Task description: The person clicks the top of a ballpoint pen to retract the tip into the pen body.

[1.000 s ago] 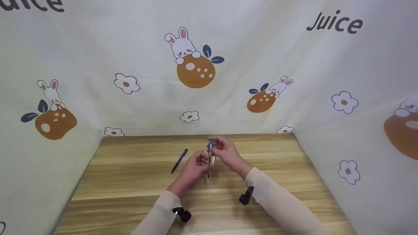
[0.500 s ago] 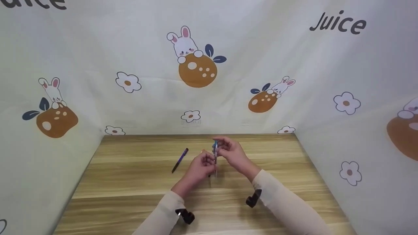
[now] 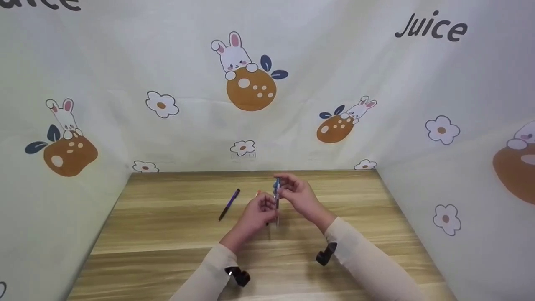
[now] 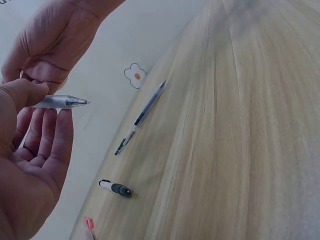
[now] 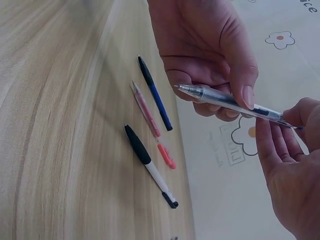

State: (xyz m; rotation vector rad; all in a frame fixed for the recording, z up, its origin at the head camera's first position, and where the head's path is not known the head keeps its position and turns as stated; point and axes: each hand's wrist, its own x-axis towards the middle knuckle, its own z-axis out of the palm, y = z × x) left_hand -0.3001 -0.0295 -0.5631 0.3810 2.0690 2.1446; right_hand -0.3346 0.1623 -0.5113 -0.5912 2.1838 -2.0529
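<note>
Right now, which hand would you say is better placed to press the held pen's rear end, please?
Probably the right hand: it holds the pen at that end, while the left hand pinches nearer the tip.

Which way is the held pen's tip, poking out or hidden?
Poking out: both wrist views show a thin point beyond the clear pen's cone.

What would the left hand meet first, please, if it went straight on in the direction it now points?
Probably the right hand, just past the held pen. In the head view, the left hand points up and rightward, toward it; exact depth is unclear.
</note>
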